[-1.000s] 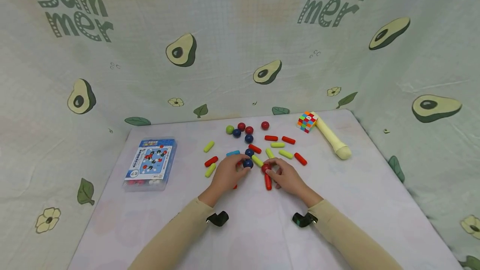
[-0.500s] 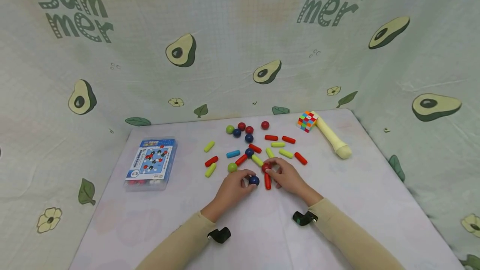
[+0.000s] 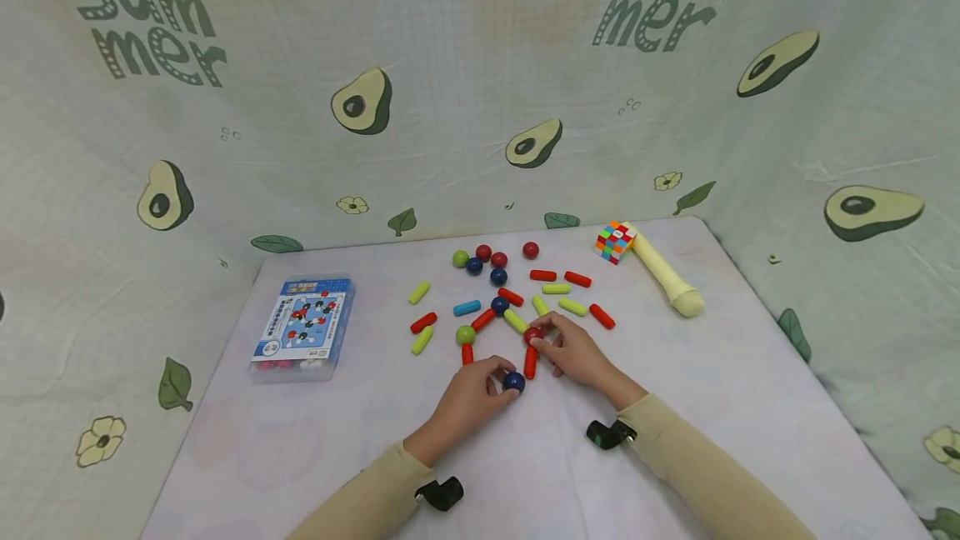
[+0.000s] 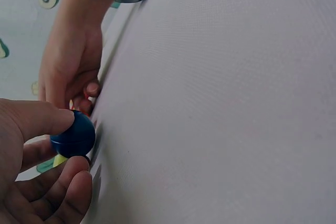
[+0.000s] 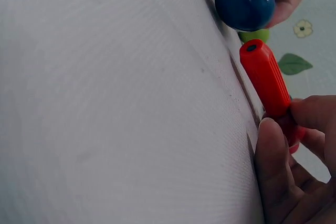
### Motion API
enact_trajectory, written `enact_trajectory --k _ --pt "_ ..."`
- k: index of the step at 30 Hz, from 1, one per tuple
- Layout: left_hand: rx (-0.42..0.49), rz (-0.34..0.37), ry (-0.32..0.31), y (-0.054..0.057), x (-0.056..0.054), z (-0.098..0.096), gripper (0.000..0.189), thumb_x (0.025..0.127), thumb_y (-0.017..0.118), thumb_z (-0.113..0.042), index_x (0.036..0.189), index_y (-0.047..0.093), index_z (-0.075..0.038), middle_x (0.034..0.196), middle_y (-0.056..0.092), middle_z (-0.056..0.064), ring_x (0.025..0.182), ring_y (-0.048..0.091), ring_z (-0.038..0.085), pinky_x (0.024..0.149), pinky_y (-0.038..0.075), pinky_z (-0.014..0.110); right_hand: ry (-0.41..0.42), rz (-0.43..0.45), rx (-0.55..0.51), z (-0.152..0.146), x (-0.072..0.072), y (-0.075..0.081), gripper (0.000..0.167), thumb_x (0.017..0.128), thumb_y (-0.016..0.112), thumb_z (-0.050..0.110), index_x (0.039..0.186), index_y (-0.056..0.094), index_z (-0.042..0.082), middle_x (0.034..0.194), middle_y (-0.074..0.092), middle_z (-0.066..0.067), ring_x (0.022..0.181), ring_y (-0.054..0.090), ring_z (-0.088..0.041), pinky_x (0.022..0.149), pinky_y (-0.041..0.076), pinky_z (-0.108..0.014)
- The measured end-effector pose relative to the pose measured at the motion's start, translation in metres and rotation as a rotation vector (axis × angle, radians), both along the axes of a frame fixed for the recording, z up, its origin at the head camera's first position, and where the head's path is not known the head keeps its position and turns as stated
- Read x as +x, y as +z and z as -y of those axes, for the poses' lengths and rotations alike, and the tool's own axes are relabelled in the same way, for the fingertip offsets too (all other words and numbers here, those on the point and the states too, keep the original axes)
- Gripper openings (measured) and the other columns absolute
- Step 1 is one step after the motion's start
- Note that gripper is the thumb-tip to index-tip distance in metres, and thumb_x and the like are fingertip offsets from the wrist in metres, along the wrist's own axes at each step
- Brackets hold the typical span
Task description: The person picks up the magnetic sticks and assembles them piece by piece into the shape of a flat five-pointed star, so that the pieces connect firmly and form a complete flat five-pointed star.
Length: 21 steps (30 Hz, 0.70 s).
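Between thumb and fingers my left hand point(image 3: 474, 397) pinches a dark blue ball point(image 3: 513, 382), close to the tabletop. Just up and to the right, my right hand point(image 3: 573, 355) pinches a red ball point(image 3: 533, 335). A red stick point(image 3: 530, 362) points from that ball toward me; in the right wrist view the free end of the red stick point(image 5: 265, 80) shows a hole and stands apart from the blue ball point(image 5: 245, 2). A yellow-green stick point(image 3: 515, 321) runs from the red ball to another blue ball point(image 3: 500, 305). From there a red stick point(image 3: 484, 320) leads to a green ball point(image 3: 465, 335) with another red stick point(image 3: 467, 354) below.
Several loose balls, among them a red ball point(image 3: 531, 250), lie at the back. Loose sticks, such as a blue stick point(image 3: 467, 307), are scattered on both sides. A plastic box point(image 3: 302, 327) lies left; a puzzle cube point(image 3: 615, 242) and a pale yellow bone-shaped thing point(image 3: 667, 273) lie back right.
My left hand has moved toward me and slightly right with the blue ball, uncovering the green ball and its sticks. The red stick by my right hand has swung slightly left.
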<state>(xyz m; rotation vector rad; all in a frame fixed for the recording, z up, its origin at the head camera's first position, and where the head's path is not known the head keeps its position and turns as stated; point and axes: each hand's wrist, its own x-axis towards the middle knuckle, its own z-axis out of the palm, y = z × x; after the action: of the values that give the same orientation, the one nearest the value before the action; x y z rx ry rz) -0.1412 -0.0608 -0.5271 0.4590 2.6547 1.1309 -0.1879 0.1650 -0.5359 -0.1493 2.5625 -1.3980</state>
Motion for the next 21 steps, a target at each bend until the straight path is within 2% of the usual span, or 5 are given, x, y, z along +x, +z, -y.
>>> enact_trajectory --k 9,21 --pt "0.013 -0.008 0.021 0.0004 0.0039 -0.0022 0.034 0.086 0.084 -0.025 0.114 0.070 -0.014 0.093 0.066 -0.009 0.067 0.053 0.008 0.059 0.048 0.021 0.000 0.002 -0.008 0.0003 -0.0001 0.0009 0.030 0.097 0.071 0.027 0.124 0.060 0.021 0.109 0.061 -0.001 0.054 0.057 -0.023 0.052 0.052 -0.032" --pt "0.006 -0.005 0.046 -0.0038 0.0038 -0.0058 0.035 0.084 0.086 -0.028 0.113 0.069 -0.015 0.091 0.065 -0.010 0.066 0.053 0.007 0.059 0.048 0.020 -0.002 0.000 -0.001 -0.0003 -0.0004 0.0007 0.030 0.097 0.071 0.026 0.125 0.060 0.020 0.107 0.060 -0.001 0.052 0.056 -0.023 0.051 0.051 -0.032"
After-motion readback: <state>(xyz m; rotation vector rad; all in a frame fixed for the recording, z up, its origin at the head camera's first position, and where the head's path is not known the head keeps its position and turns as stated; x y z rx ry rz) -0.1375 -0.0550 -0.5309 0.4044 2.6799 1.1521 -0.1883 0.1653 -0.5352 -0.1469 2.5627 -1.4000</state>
